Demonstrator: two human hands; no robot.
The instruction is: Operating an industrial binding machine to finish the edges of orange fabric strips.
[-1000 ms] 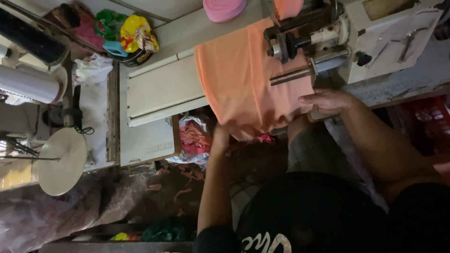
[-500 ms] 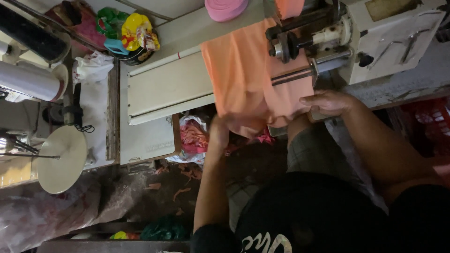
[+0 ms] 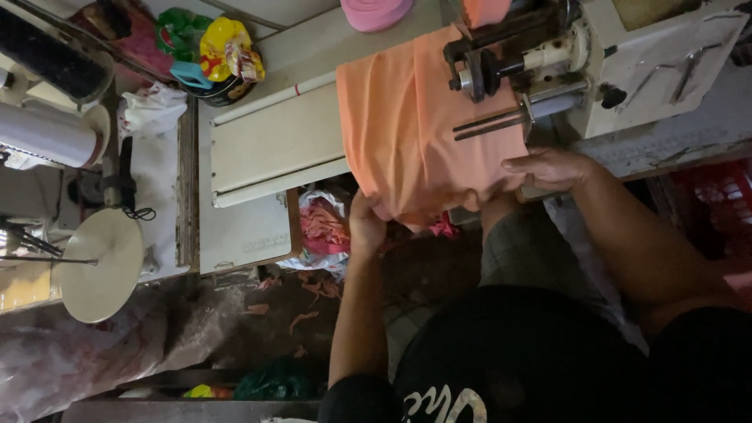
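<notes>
An orange piece of cloth (image 3: 415, 125) lies over the white sewing table (image 3: 274, 149) and runs under the head of a sewing machine (image 3: 595, 55). My left hand (image 3: 366, 223) grips the cloth's hanging front edge from below, at the table's edge. My right hand (image 3: 548, 167) rests flat on the cloth's right side, just in front of the machine's arm, fingers pressing the fabric down.
A pink roll (image 3: 376, 12) sits at the table's back. A bag of fabric scraps (image 3: 325, 231) hangs under the table, with scraps on the floor. At the left stand a thread cone (image 3: 47, 133), a round disc (image 3: 102, 262) and colourful packets (image 3: 223, 51). A red crate (image 3: 717, 204) is at right.
The cloth has shifted a little to the right under the machine, and my left hand has moved with its front edge. My right hand stays on the cloth.
</notes>
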